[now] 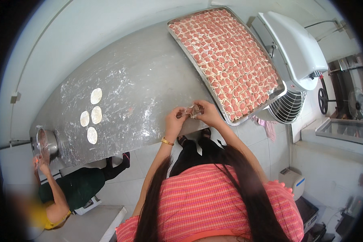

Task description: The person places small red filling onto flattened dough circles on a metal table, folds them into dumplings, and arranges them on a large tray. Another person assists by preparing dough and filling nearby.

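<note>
A small dumpling (193, 111) of pale dough is pinched between the fingertips of both my hands, over the near edge of the table. My left hand (174, 121), with a gold-coloured band on its wrist, closes on the dumpling's left side. From the other side my right hand (207, 113) grips it with bent fingers. The fingers partly hide the dumpling. Just beyond my right hand lies a large metal tray (281, 89), filled with rows of dumplings (230, 60) with pink filling showing on top.
Several flat round dough wrappers (96, 115) lie on the floury grey table (149, 80) to the left. At its left end, a co-worker's hands (40, 160) are at a metal bowl (48, 145). A white mixer (294, 48) with a wire guard stands right of the tray.
</note>
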`<state>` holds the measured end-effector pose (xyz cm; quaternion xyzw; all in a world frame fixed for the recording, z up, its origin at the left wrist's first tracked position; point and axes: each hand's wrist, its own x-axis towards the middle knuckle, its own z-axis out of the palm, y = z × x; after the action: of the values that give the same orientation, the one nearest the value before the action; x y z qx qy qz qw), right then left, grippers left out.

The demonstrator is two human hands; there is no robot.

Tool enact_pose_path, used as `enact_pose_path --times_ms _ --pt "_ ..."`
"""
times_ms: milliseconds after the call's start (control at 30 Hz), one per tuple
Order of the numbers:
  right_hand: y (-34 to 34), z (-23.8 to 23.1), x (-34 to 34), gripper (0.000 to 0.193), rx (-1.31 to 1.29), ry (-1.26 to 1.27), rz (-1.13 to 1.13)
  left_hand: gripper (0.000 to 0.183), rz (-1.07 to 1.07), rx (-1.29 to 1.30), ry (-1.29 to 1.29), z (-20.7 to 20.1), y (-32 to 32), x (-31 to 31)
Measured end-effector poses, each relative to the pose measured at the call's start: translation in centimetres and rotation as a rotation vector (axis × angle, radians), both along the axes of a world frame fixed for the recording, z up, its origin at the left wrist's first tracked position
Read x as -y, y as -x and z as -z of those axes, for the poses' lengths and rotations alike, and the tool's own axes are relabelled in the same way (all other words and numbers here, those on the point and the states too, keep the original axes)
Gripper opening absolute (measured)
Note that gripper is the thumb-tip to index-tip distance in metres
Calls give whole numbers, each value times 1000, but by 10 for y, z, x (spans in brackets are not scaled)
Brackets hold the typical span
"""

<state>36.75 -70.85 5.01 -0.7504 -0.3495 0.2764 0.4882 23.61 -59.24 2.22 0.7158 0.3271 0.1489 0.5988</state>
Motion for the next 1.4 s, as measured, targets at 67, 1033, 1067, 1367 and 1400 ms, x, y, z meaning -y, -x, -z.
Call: enact_pose_path --times_ms 67,1033,1067,1367,1400 --pt "2 3 1 42 62 34 -9 22 15 15 -34 -6 -1 2" --pt "19 -11 -13 29 360 114 -11 28 435 -42 -351 -14 -9 -30" --pt "17 -8 -13 28 378 90 -28 28 458 -74 -366 -16 -10 -31" --pt "24 -8 -13 26 382 170 24 27 397 1 -229 -9 -12 -29" --pt "24 -10 -15 27 359 179 19 28 417 -49 -241 -8 -12 -29"
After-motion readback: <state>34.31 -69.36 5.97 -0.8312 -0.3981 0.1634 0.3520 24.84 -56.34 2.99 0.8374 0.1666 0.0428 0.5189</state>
